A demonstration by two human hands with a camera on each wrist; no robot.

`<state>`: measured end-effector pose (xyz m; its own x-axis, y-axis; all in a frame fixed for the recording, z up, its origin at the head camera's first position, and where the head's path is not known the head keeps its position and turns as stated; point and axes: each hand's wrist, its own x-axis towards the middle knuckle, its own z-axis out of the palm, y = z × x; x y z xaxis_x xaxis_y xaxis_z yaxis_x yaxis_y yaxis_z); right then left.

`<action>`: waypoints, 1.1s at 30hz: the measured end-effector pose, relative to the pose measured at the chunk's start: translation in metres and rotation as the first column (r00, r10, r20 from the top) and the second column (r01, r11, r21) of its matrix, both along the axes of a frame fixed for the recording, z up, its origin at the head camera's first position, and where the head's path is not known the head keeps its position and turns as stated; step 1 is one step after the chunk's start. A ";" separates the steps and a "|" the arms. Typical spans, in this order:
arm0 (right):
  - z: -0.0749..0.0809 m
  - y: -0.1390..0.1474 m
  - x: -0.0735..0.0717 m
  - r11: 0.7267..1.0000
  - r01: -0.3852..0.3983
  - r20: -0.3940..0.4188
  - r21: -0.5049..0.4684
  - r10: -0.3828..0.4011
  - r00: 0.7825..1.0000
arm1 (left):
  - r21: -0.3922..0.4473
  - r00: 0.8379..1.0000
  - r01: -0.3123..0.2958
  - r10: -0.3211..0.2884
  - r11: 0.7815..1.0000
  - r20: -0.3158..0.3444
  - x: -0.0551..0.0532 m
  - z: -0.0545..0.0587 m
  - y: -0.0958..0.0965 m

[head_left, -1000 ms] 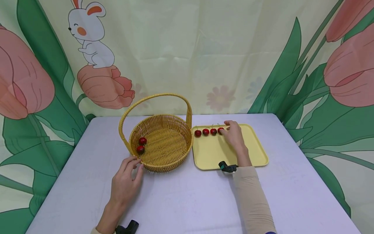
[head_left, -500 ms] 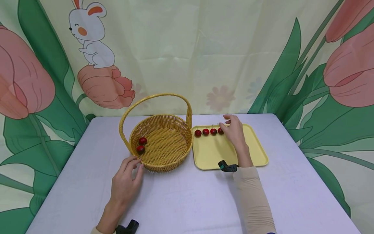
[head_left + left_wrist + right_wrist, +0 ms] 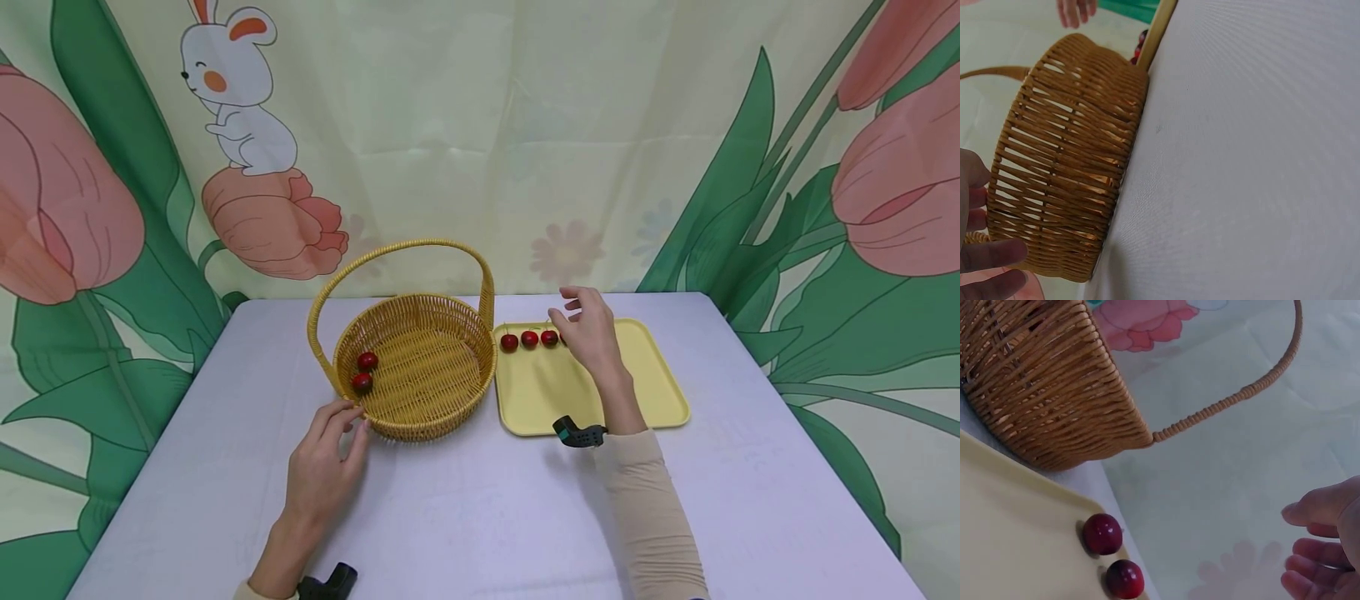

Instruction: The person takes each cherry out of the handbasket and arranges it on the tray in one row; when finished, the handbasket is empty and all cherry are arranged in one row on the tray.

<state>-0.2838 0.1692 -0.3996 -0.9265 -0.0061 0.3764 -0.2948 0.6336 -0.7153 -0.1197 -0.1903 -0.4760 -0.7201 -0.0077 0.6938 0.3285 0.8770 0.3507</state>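
Note:
In the head view, my left hand [image 3: 326,462] touches the near-left rim of a round wicker basket [image 3: 427,429] with lightly bent fingers. The left wrist view has its fingertips [image 3: 1000,253] beside the basket's outer wall [image 3: 1066,156]. Two dark red cherries [image 3: 367,362] lie inside at the left. Over the back of a yellow tray [image 3: 540,400] hovers my right hand [image 3: 588,333], thumb and fingers apart, nothing visible between them. Below and left of it, several stemmed cherries [image 3: 529,339] stand in a row; the rightmost is partly covered by the hand. Two cherries [image 3: 1102,534] show in the right wrist view.
The basket's tall arched handle [image 3: 408,243] rises above its back. Tray and basket sit side by side on a white-clothed table [image 3: 465,517]. Directly behind the table hangs a printed curtain [image 3: 420,108] with tulips and a rabbit.
My right hand has lifted off the rightmost cherry in the row, its fingers spreading, and shifted slightly up and left. The left hand and basket have stayed put.

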 end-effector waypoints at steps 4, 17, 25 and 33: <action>0.001 -0.008 0.001 0.999 -0.032 -0.043 0.004 0.032 0.999 | -0.001 1.000 0.006 -0.006 1.000 -0.011 0.000 -0.001 -0.001; 0.002 -0.031 0.009 0.984 -0.176 -0.138 0.027 0.178 0.974 | -0.004 1.000 -0.006 0.006 1.000 -0.002 0.000 -0.001 -0.002; 0.003 -0.044 0.017 0.968 -0.244 -0.168 0.052 0.250 0.954 | -0.006 1.000 0.000 0.000 1.000 -0.009 0.000 -0.001 0.001; 0.005 -0.064 0.019 0.946 -0.303 -0.182 0.117 0.321 0.929 | -0.006 1.000 0.001 -0.001 1.000 -0.013 0.000 -0.001 -0.001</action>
